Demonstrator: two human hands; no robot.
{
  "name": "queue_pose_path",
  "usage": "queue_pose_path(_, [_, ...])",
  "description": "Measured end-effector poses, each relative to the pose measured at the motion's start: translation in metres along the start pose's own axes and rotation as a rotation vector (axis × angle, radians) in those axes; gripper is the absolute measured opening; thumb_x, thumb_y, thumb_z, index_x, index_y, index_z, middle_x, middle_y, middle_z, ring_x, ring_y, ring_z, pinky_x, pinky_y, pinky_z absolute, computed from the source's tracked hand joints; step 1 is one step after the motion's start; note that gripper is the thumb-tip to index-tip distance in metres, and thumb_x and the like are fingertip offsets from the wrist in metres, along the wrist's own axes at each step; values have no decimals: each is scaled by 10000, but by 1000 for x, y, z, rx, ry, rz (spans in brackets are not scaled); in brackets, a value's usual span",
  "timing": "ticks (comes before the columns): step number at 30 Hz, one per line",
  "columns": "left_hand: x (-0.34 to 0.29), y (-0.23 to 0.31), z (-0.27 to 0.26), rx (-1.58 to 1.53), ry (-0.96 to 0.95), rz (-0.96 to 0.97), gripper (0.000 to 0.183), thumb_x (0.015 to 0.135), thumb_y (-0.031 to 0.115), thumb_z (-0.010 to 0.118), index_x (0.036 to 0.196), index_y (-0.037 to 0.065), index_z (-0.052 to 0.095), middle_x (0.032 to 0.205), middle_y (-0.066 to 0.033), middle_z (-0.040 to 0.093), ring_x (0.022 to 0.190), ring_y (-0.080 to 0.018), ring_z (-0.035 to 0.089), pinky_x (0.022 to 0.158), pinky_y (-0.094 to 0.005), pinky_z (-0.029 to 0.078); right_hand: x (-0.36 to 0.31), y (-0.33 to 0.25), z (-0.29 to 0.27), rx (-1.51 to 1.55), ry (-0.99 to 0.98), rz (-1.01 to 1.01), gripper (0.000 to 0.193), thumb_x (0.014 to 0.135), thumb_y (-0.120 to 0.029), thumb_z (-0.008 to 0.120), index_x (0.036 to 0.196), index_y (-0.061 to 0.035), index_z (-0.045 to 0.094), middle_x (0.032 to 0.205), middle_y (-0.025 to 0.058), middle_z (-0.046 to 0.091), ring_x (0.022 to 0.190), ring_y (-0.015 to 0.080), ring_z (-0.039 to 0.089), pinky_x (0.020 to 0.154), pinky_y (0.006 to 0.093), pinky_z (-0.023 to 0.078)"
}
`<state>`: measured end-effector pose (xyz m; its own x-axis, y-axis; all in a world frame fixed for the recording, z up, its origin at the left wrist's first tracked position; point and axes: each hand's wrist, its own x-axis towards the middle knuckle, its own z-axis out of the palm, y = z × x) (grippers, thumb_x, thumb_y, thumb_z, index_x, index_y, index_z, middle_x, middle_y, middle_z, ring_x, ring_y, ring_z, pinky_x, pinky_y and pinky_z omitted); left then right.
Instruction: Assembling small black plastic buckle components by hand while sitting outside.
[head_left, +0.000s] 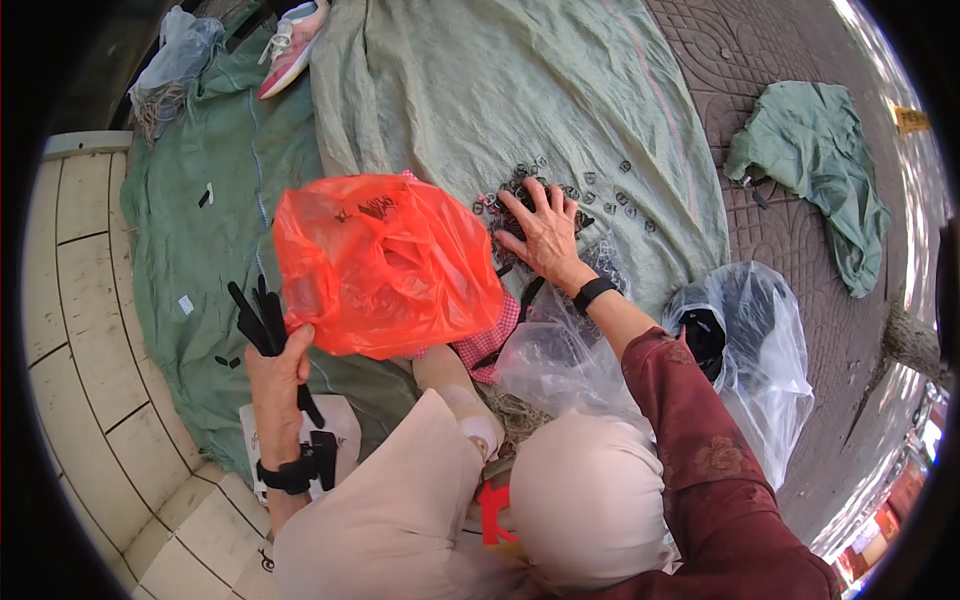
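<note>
My left hand (276, 372) is closed around a bundle of flat black straps (262, 318), whose ends stick out above and below the fist. Its thumb meets the lower left edge of a crumpled red plastic bag (390, 260); whether it also pinches the bag, I cannot tell. To the right of that bag, my right hand (546, 236) lies with fingers spread over a heap of small dark pieces. Loose little black rings or buckles (621, 198) are scattered to the right of its fingers. A pink checked cloth (487, 345) shows partly from under the red bag.
Green woven sheeting (480, 90) covers the ground. Clear plastic bags (765, 370) stand on the right, one holding something black. A pink shoe (293, 48) is at the far left. Green cloth (815, 165) lies on the paving. Pale tiles (85, 300) edge the left side.
</note>
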<state>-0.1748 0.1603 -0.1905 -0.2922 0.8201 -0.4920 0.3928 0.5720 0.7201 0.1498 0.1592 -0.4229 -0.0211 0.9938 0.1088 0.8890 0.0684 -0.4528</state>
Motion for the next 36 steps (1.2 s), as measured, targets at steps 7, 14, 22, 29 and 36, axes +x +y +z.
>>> queue_pose_path(7, [0,-36,26,-423,-51,-123,176,780,94,760,811,48,593,618,10,527,488,-64,448,434,-203,285,9,19,7,-49,45,-185,426,724,-161,721,1132,-188,602,1128,77,506,971,330,506,683,395,548])
queue_pose_path(14, [-7,-26,31,-361,-43,-115,211,776,121,781,797,66,578,668,39,523,495,-34,385,450,-202,270,25,38,4,121,84,-162,196,775,-90,654,970,-85,632,947,117,555,887,329,569,718,416,516])
queue_pose_path(22, [-7,-30,50,-748,-113,-211,151,884,140,687,929,62,566,727,5,532,487,-62,414,438,-197,289,34,-12,-47,961,33,452,171,835,-102,609,964,-17,681,752,31,645,687,106,585,631,271,472])
queue_pose_path(29, [-6,-35,56,-766,-143,-257,154,913,177,656,1018,79,600,797,-13,602,467,-68,416,414,-204,284,36,-154,-38,1394,-319,360,155,899,-107,599,1010,-17,660,853,82,648,712,160,621,641,307,518])
queue_pose_path(36, [1,-54,41,-845,-128,-326,159,910,171,654,1036,87,606,820,-6,621,449,-59,406,384,-183,285,30,-80,-26,769,0,142,299,761,-39,648,1058,-11,627,1073,206,600,1051,376,569,900,423,477])
